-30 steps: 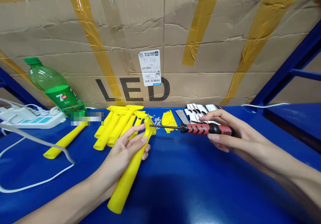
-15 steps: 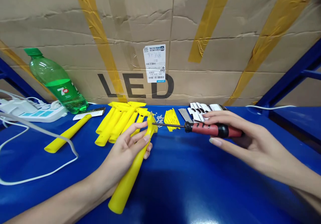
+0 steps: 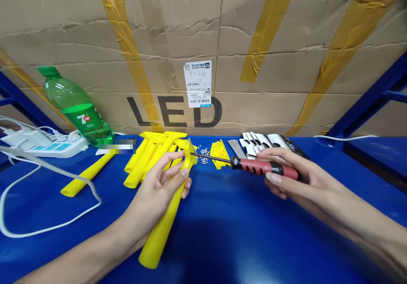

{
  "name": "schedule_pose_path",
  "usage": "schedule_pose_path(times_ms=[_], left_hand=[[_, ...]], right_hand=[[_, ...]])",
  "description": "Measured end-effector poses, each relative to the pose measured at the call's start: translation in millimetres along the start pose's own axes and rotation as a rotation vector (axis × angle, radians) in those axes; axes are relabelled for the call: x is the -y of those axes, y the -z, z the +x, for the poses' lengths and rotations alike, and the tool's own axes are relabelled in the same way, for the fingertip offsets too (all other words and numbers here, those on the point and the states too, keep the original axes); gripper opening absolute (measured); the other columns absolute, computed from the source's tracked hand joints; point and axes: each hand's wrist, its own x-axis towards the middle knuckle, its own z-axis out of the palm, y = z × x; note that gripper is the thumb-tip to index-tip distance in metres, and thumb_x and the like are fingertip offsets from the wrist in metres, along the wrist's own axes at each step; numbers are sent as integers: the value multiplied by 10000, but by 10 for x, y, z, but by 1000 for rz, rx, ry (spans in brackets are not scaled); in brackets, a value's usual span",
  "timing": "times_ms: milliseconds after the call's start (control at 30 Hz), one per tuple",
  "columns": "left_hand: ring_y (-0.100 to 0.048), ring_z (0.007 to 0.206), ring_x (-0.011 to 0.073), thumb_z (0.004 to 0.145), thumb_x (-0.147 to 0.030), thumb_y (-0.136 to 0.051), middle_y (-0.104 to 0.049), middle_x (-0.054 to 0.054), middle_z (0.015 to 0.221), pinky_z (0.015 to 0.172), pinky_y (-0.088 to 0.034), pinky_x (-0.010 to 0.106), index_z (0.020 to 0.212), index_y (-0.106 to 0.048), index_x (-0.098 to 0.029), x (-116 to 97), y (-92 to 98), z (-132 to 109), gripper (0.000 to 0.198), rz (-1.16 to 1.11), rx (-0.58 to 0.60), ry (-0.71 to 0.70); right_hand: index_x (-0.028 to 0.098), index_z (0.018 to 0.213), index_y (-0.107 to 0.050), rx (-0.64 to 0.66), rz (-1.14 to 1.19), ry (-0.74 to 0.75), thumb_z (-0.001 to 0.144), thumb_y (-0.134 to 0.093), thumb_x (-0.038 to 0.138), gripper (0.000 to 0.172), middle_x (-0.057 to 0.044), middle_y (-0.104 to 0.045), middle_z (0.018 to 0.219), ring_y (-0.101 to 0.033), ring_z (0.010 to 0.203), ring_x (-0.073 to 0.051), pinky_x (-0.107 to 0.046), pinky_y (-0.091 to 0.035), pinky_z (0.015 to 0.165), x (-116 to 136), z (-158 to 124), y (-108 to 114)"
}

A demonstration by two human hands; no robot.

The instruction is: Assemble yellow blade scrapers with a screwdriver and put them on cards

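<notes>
1. Gripping a yellow plastic scraper [image 3: 159, 233] in my left hand [image 3: 155, 195], I have my fingers [image 3: 174, 164] curled closed around its neck, with its head pointing up and its long handle running down toward me.
2. My right hand [image 3: 286, 176] is closed around the grip of a red-and-black screwdriver [image 3: 263, 168]. Its thin shaft reaches across to the scraper's head, and I cannot tell whether the tip touches it.
3. Both hands are just in front of the pile of yellow scrapers [image 3: 143, 161], above a blue steel shelf [image 3: 254, 233].
4. Right of that pile lie tiny screws [image 3: 204, 156], a stack of ridged yellow pieces [image 3: 219, 153], a steel blade [image 3: 237, 148] and white punched card strips [image 3: 257, 142].
5. Left of the pile are a lone yellow handle [image 3: 85, 176], a green 7UP bottle [image 3: 76, 108] lying tilted, and a white power strip [image 3: 47, 148] with its white cable [image 3: 38, 229].
6. Behind the pile stands a taped cardboard box [image 3: 174, 34] printed LED.
</notes>
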Motion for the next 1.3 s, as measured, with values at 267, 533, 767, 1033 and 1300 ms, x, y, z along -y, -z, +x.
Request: schedule_pose_path(times_ms=[267,533,767,1033,1300], left_hand=[[-513,588,107,856,-359,-741,-599,-48,652,629,-412,245,1154,-515,-250,77,42,-5,389,83,96,-10],[-512,600,111,863,-373,-733,-598,-43,678,641,-419,254,1136,-520,-254,51,3,-21,366,142,96,-60],[-521,599,112,833,-363,-761,-596,-45,676,624,-420,248,1147,-509,-241,-2,10,-7,420,107,58,-51],[-511,597,113,867,-354,-726,-591,-51,665,642,-403,263,1142,-489,-250,11,27,-19,378,135,99,-66],[-504,576,104,900,-364,-679,-596,-59,652,646,-395,264,1126,-461,-241,59,50,20,338,180,183,-37]], right_hand=[[267,1110,-759,-128,-418,395,877,-708,409,277,-84,-779,930,-700,690,-231,-368,-571,617,-22,-27,38],[215,1076,-714,140,208,-307,903,-617,584,419,-57,-716,792,-333,349,-30,-190,-227,321,49,-15,34],[311,1145,-739,-40,-296,334,865,-744,372,287,-51,-731,1189,-664,1088,-240,-333,-554,904,-13,-26,61],[210,1131,-763,94,189,-132,892,-690,495,379,-81,-751,851,-391,372,-29,-184,-295,332,17,-32,-42],[195,1151,-754,154,77,-188,887,-671,536,440,-67,-715,787,-363,388,-41,-195,-242,348,-37,45,30]])
